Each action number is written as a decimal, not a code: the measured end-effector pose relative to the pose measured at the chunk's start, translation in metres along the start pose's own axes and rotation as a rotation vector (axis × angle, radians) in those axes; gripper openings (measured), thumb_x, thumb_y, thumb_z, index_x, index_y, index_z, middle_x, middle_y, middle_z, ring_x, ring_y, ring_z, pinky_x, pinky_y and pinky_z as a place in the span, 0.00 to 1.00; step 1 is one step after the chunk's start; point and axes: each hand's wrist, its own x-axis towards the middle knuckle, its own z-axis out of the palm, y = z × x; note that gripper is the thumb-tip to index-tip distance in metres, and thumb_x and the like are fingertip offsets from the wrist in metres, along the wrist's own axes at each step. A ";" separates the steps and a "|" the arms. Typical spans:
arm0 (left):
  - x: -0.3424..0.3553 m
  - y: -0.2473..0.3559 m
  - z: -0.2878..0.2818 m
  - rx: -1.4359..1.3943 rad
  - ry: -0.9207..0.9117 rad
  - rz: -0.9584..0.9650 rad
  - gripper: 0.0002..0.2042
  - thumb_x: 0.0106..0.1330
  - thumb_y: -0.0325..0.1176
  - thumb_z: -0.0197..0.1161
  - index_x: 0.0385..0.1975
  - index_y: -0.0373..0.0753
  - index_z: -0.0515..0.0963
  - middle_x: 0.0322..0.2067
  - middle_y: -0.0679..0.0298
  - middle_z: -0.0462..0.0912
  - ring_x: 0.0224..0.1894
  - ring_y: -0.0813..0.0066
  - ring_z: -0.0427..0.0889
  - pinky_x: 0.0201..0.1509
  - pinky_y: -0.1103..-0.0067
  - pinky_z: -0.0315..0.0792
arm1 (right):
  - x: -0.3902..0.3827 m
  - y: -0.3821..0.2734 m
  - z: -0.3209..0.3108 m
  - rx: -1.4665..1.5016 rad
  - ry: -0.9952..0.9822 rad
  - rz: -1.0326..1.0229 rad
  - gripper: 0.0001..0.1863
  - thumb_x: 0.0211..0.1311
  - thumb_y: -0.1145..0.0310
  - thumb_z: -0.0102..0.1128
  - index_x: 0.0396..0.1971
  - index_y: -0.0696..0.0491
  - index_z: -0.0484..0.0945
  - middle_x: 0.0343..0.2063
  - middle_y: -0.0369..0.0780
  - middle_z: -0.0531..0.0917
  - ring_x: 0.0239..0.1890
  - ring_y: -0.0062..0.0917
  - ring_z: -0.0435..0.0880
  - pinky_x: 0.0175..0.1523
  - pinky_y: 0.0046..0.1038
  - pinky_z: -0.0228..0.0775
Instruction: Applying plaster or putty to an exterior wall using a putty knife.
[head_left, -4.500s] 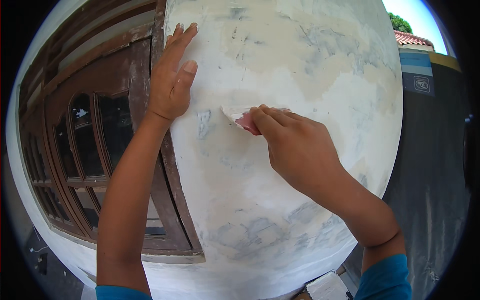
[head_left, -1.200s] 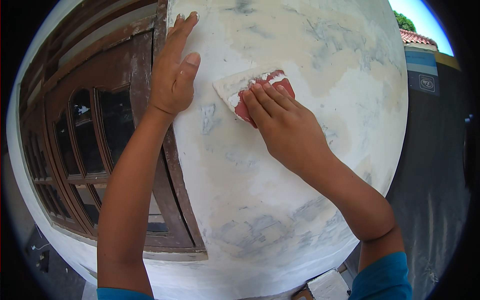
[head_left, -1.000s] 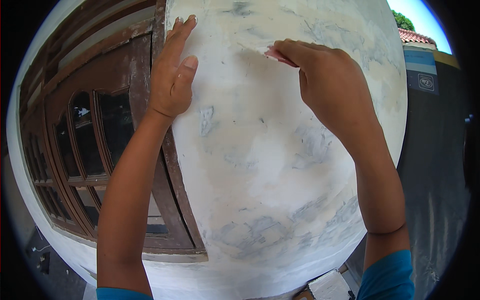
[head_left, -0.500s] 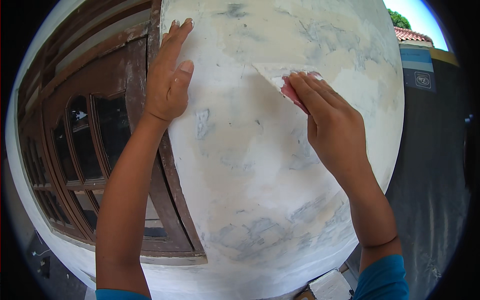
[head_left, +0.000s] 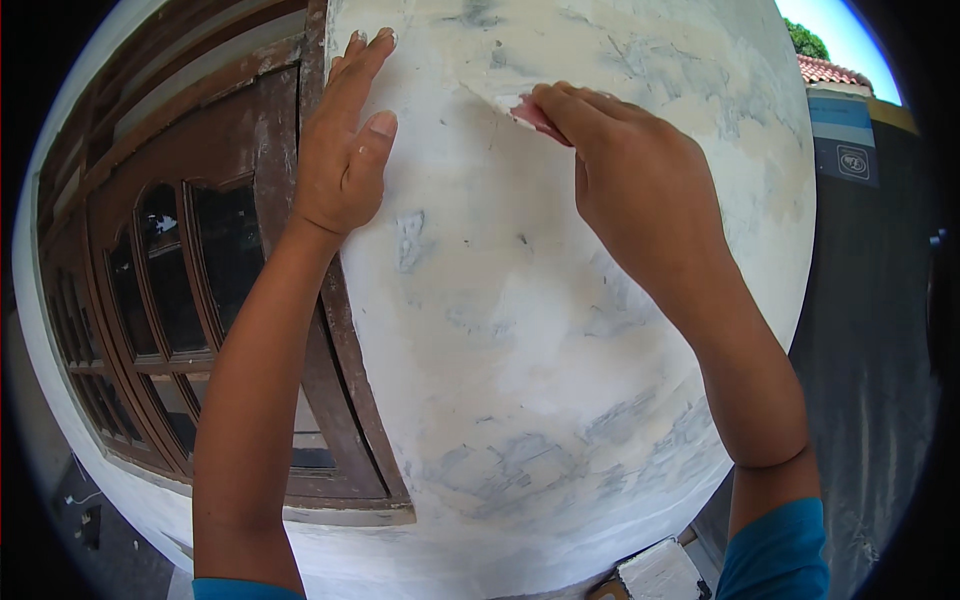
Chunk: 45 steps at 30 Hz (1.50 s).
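My right hand (head_left: 650,175) is closed around a pink putty knife (head_left: 537,117) with white filler smeared on it. The knife's wide edge lies against the upper part of the pale wall (head_left: 500,350), which has patchy white, cream and grey filler. To the left, my left hand (head_left: 345,165) is raised with fingers stretched out and thumb apart, next to where the wall meets the brown window frame (head_left: 310,100). Whitish smears mark its fingertips. It holds nothing; whether its palm touches the wall is hard to tell.
Brown wooden windows with dark panes (head_left: 225,245) fill the left side. Below the wall, at the lower right, sits a white-coated slab or container top (head_left: 662,572). A dark sheet (head_left: 860,320) hangs along the right, with a tiled roof (head_left: 832,72) beyond.
My right hand and the putty knife have moved up and to the left across the wall. My left hand stays in nearly the same place, with the view slightly shifted.
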 end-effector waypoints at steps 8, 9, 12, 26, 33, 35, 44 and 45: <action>0.004 0.004 0.002 -0.010 0.006 0.021 0.28 0.66 0.40 0.46 0.64 0.32 0.66 0.64 0.49 0.69 0.71 0.48 0.60 0.74 0.64 0.49 | -0.014 0.015 0.044 -0.064 0.027 -0.104 0.10 0.59 0.76 0.54 0.41 0.59 0.78 0.41 0.44 0.85 0.45 0.34 0.84 0.40 0.32 0.80; 0.002 0.003 0.002 0.000 0.003 0.012 0.28 0.66 0.40 0.46 0.64 0.32 0.66 0.64 0.49 0.69 0.71 0.48 0.60 0.74 0.64 0.49 | -0.029 0.006 0.028 0.006 -0.060 -0.055 0.09 0.59 0.77 0.54 0.38 0.57 0.80 0.38 0.44 0.85 0.43 0.35 0.84 0.39 0.33 0.79; 0.000 0.000 0.000 0.011 -0.001 0.007 0.28 0.67 0.41 0.46 0.64 0.32 0.66 0.64 0.49 0.69 0.71 0.48 0.60 0.74 0.64 0.49 | -0.016 0.003 -0.004 0.066 -0.198 0.042 0.08 0.59 0.77 0.55 0.34 0.55 0.83 0.32 0.45 0.85 0.36 0.37 0.85 0.38 0.34 0.79; 0.001 0.002 0.004 -0.003 0.015 0.009 0.28 0.68 0.43 0.46 0.64 0.32 0.65 0.64 0.50 0.69 0.71 0.49 0.59 0.74 0.64 0.49 | 0.001 0.016 0.034 0.018 0.060 -0.060 0.08 0.56 0.76 0.57 0.31 0.53 0.86 0.27 0.45 0.85 0.33 0.36 0.85 0.38 0.34 0.78; 0.006 0.004 0.005 -0.043 0.003 0.008 0.28 0.67 0.42 0.46 0.64 0.32 0.65 0.64 0.49 0.68 0.71 0.49 0.59 0.74 0.64 0.49 | 0.041 0.063 -0.007 -0.124 -0.070 0.132 0.17 0.59 0.80 0.51 0.43 0.51 0.85 0.36 0.43 0.87 0.35 0.38 0.85 0.45 0.34 0.78; 0.007 0.005 0.006 -0.052 0.014 0.007 0.28 0.67 0.43 0.46 0.64 0.32 0.65 0.64 0.50 0.68 0.71 0.49 0.59 0.74 0.64 0.49 | 0.051 0.072 -0.004 -0.142 0.001 0.132 0.17 0.59 0.80 0.51 0.43 0.51 0.85 0.36 0.43 0.87 0.35 0.39 0.85 0.45 0.34 0.78; 0.000 0.001 -0.001 0.007 0.001 -0.012 0.28 0.68 0.43 0.44 0.65 0.33 0.65 0.65 0.50 0.67 0.71 0.49 0.58 0.74 0.64 0.49 | -0.092 -0.005 -0.009 0.089 -0.271 0.091 0.14 0.60 0.77 0.56 0.45 0.55 0.82 0.44 0.43 0.85 0.50 0.32 0.84 0.54 0.32 0.77; 0.000 0.003 -0.001 0.009 -0.001 -0.019 0.28 0.68 0.43 0.44 0.65 0.33 0.65 0.65 0.51 0.67 0.71 0.49 0.58 0.75 0.63 0.48 | -0.076 -0.001 -0.019 0.095 -0.164 0.119 0.13 0.59 0.77 0.56 0.43 0.54 0.82 0.42 0.42 0.86 0.48 0.32 0.85 0.52 0.31 0.78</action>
